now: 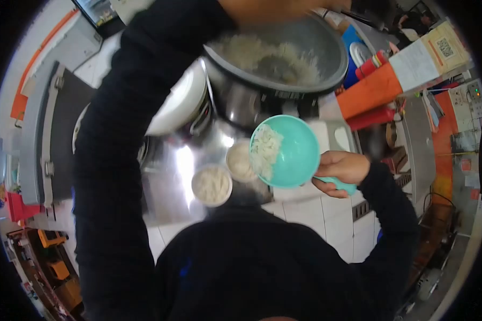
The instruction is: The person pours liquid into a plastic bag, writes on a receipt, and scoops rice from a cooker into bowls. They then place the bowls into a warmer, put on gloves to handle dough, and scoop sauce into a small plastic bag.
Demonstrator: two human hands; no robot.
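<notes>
My right hand point(344, 172) is closed round the handle of a turquoise scoop point(297, 152). White rice point(266, 151) lies along the left side of the scoop's bowl. My left hand point(278, 8) is blurred at the top edge, over the far rim of a large round cooker point(334, 64) with rice inside; its fingers cannot be made out. Below and left of the scoop, a small bowl of rice point(212, 185) stands on a metal surface point(168, 187). A second small bowl point(240, 160) sits beside it, partly hidden by the scoop.
A large white round container point(185, 101) stands left of the cooker, partly behind my left sleeve. An orange and white panel point(372, 91) runs along the right, near a red cylinder point(372, 117). Tiled floor point(305, 219) shows below the metal surface.
</notes>
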